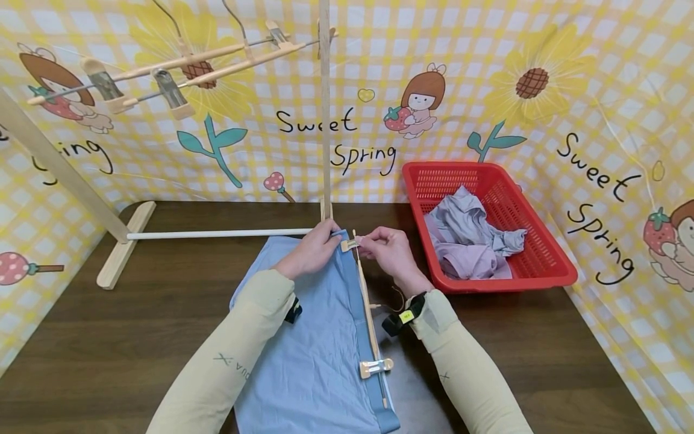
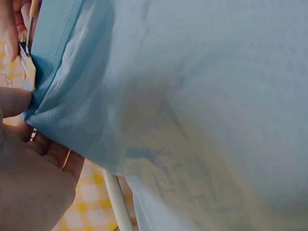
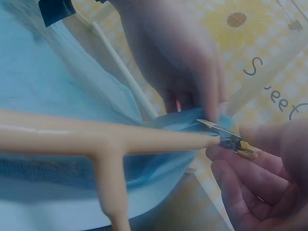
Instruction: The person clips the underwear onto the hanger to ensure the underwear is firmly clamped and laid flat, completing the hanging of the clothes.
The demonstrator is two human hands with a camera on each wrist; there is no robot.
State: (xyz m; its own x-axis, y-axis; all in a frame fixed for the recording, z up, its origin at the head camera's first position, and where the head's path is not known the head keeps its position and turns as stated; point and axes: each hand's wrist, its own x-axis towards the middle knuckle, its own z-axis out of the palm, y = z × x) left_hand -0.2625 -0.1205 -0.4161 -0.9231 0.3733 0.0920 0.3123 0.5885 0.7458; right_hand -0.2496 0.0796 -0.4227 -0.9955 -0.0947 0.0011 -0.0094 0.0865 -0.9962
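Observation:
A light blue garment (image 1: 314,337) with a darker waistband lies over the table. Along that waistband runs a clip hanger (image 1: 364,289) with a beige bar. My left hand (image 1: 310,250) pinches the far corner of the waistband between thumb and fingers. Just right of it, my right hand (image 1: 393,250) pinches the tail of the far clip (image 1: 349,244), whose tips are at the cloth edge. In the right wrist view this metal clip (image 3: 230,139) sits at the end of the bar. The near clip (image 1: 375,368) sits across the waistband.
A red basket (image 1: 542,265) with crumpled grey and mauve clothes (image 1: 472,259) stands at the right. Behind the garment is a wooden rack with a white lower rail (image 1: 228,234). Clip hangers (image 1: 217,69) hang at upper left. A patterned cloth (image 1: 368,36) encloses the table.

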